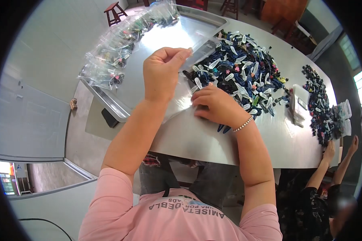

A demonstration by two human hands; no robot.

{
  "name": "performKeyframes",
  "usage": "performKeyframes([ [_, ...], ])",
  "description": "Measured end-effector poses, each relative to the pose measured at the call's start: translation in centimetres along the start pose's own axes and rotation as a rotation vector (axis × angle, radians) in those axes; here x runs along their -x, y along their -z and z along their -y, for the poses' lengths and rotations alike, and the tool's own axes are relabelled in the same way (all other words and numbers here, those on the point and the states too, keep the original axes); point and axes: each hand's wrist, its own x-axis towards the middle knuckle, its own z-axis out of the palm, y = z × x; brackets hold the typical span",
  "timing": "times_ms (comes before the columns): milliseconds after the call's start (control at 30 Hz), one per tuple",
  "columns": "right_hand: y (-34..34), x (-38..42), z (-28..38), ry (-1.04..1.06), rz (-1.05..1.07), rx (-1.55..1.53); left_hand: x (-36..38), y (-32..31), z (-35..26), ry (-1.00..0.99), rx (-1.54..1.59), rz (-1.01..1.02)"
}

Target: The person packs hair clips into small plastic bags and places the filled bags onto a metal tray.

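Note:
My left hand (165, 66) is closed in a pinch, thumb against fingers, on the edge of a clear plastic bag (203, 52). The bag hangs to the right of the fingertips, over the border between the tray and the pile. My right hand (215, 103) is at the near left edge of a large pile of hair clips (245, 66), its fingers curled inward. What those fingers hold is hidden. Dark blue, black and silvery-white snap clips make up most of the heap, with small coloured flower pieces among them.
A metal tray (122, 114) at the left holds a row of filled clear bags (116, 56). Right of the heap lies a stack of clear bags (299, 102). A second clip pile (319, 104) is near a co-worker's hands (330, 150). Stools (116, 13) stand behind.

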Motion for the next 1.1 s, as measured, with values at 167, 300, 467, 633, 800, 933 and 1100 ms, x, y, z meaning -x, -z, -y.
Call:
performKeyframes([
  [167, 1.8, 0.4, 0.4, -0.095, -0.380, -0.064, 0.9, -1.3, 1.5, 0.045, -0.081, 0.115],
  [300, 3.7, 0.3, 0.4, -0.080, -0.774, 0.176, 1.7, -2.1, 2.7, 0.074, -0.118, 0.198],
  [467, 3.2, 0.7, 0.3, -0.359, -0.589, 0.034, 2.4, -2.4, 4.0, 0.069, -0.121, 0.295],
  [633, 3.5, 0.8, -0.3, -0.253, -0.660, 0.188, 2.3, -1.7, 5.1, 0.089, -0.125, 0.355],
  [800, 3.3, 0.8, -0.2, -0.141, -0.605, 0.266, 2.3, -1.0, 6.3, -0.068, -0.332, 0.437],
  [933, 3.2, 0.5, 0.7, -0.015, -0.480, 0.252, 2.0, -0.7, 6.0, -0.120, -0.441, 0.572],
  [1100, 3.2, 0.6, 1.5, -0.017, -0.393, 0.233, 1.8, -0.6, 6.3, 0.015, -0.328, 0.700],
])
